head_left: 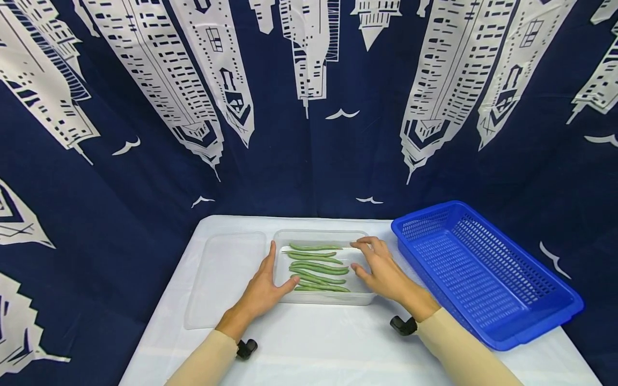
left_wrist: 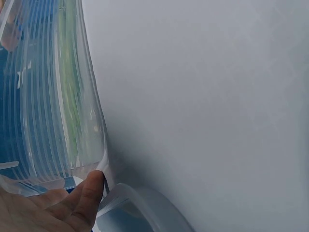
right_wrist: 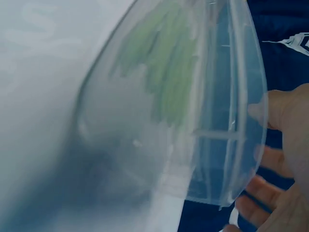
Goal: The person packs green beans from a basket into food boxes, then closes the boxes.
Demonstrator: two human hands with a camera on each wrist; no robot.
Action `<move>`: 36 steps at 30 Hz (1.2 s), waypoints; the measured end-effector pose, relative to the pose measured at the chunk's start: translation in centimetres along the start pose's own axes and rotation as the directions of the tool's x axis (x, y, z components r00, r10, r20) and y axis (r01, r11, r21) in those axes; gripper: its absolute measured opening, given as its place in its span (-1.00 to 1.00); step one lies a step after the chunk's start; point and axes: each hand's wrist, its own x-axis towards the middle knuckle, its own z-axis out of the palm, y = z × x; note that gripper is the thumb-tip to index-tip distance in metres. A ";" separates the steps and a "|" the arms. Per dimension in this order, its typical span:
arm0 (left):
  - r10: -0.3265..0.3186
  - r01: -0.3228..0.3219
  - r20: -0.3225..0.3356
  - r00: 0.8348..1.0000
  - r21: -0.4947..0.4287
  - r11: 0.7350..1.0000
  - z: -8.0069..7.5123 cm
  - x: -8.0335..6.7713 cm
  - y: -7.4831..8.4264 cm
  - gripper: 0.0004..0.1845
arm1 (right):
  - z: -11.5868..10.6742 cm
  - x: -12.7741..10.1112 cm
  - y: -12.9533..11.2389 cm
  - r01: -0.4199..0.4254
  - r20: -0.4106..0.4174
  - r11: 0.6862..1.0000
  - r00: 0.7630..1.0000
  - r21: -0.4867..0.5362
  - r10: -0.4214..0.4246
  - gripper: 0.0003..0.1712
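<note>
A clear plastic food container [head_left: 325, 298] sits on the white table with several green beans [head_left: 318, 266] lying crosswise in rows inside it. My left hand [head_left: 263, 289] is at the container's left side, fingers extended along the outer wall and thumb reaching over the rim above the nearest beans. In the left wrist view, fingertips [left_wrist: 95, 181] touch the container's lower corner. Over the right end is my right hand [head_left: 384, 271], its fingers loosely bent and its thumb spread apart, holding nothing. Its fingers show past the container's clear wall in the right wrist view.
Left of the container, a flat clear lid [head_left: 224, 281] lies on the white table [head_left: 328, 343]. A blue plastic basket [head_left: 465, 268] stands at the right, close to my right forearm, and nothing lies in it. Behind hangs dark blue cloth [head_left: 309, 161] with white building prints.
</note>
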 end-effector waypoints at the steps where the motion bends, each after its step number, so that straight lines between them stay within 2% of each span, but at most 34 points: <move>1: 0.000 0.000 0.000 1.000 0.001 1.000 0.0 0.0 0.0 0.36 | 0.1 -0.2 0.2 -0.021 -0.003 1.000 1.000 -0.010 0.021 -0.38; 7: -0.001 0.001 -0.007 1.000 0.013 1.000 0.1 0.1 -0.1 0.35 | 0.7 -1.2 0.4 -0.148 0.059 0.989 0.987 0.003 0.148 -0.10; 11: -0.004 0.005 -0.009 1.000 0.017 1.000 0.1 0.2 -0.2 0.34 | 1.2 -1.4 0.3 -0.237 0.132 0.971 0.963 0.014 0.233 0.06; 15: -0.008 0.008 -0.007 1.000 0.015 1.000 0.2 0.2 -0.1 0.34 | 1.4 -1.6 0.6 -0.294 0.202 0.956 0.937 0.015 0.285 0.19; 21: -0.003 0.003 -0.005 1.000 0.008 1.000 0.0 0.0 0.0 0.34 | 1.6 -1.6 0.6 -0.349 0.244 0.937 0.910 0.019 0.334 0.23; 26: -0.012 0.012 0.016 1.000 -0.015 1.000 -0.3 -0.6 -0.3 0.29 | 2.0 -1.6 0.3 -0.368 0.256 0.930 0.900 0.015 0.352 0.19; 29: 0.000 0.000 0.013 1.000 -0.043 0.999 -1.0 -0.8 -0.1 0.14 | 2.2 -1.8 0.3 -0.375 0.246 0.927 0.899 0.008 0.362 0.18; 31: 0.020 -0.021 -0.014 1.000 -0.060 0.998 -1.8 -0.8 0.0 0.03 | 2.2 -1.9 0.3 -0.376 0.233 0.927 0.902 0.005 0.364 0.18; 34: 0.033 -0.039 -0.094 0.995 -0.060 0.997 -3.7 -0.7 -0.1 -0.05 | 2.1 -2.0 0.4 -0.373 0.213 0.928 0.907 0.002 0.364 0.18; 36: 0.009 -0.013 -0.133 0.991 -0.032 0.999 -5.2 -0.8 -0.6 -0.07 | 2.0 -1.9 0.4 -0.372 0.208 0.928 0.908 0.003 0.363 0.18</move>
